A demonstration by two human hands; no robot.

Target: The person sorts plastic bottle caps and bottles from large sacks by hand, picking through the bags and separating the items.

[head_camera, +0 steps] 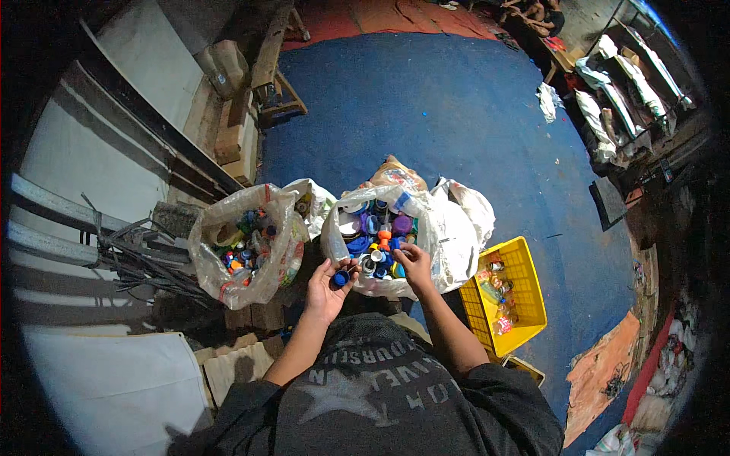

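Note:
A blue plastic bottle cap [341,278] is held in my left hand [331,288], at the near left rim of a white woven sack [450,245]. The sack stands open, full of mixed plastic caps [372,223] in blue, purple, white and orange. Over its near right side is my right hand [414,263], fingertips at a blue piece among the caps; whether they grip it I cannot tell. To the left, a clear plastic sack [202,256] holds smaller coloured caps and scraps [245,256].
A yellow plastic crate [536,302] with plastic bottles [497,290] stands at the right. Behind the sacks lies a blue floor covering [422,114]. A wooden bench [271,51] is at the upper left, metal bars [51,233] at the left. People [539,17] sit far off, upper right.

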